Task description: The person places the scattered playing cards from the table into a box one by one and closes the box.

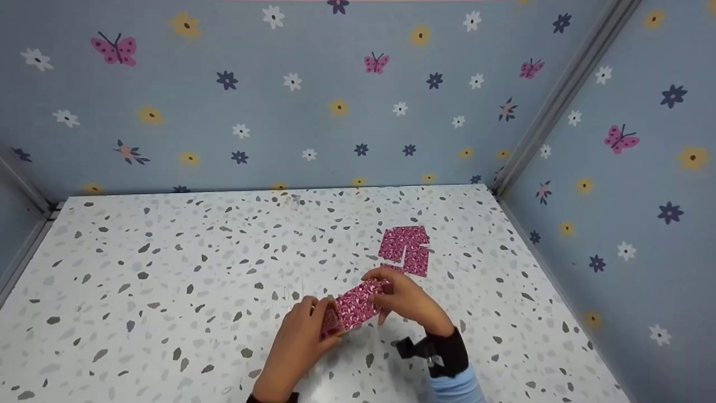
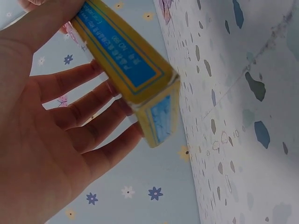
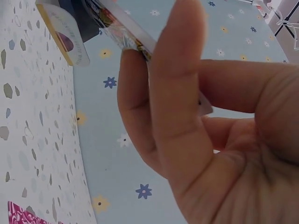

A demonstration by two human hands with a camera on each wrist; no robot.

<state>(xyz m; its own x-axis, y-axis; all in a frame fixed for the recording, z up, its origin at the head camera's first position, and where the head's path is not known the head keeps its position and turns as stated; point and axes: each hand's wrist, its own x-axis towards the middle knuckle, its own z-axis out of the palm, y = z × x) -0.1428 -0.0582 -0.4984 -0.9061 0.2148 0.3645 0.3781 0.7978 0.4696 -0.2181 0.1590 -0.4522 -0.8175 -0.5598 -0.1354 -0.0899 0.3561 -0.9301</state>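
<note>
My left hand (image 1: 299,333) grips a small yellow-and-blue card box (image 2: 124,56), thumb on one side and fingertips on the other. In the right wrist view the box's rounded flap (image 3: 67,35) stands open. My right hand (image 1: 408,299) pinches a stack of playing cards (image 1: 358,305) with pink patterned backs, held at the mouth of the box. Whether the near end of the stack sits inside the box is hidden by my left fingers. Just beyond my right hand, several loose pink-backed cards (image 1: 417,254) lie on the table, some overlapping.
The white speckled table (image 1: 184,252) runs back to a blue wall (image 1: 313,61) printed with flowers and butterflies. Another such wall (image 1: 632,184) borders the right side. A dark strap with a small device (image 1: 447,352) is on my right wrist.
</note>
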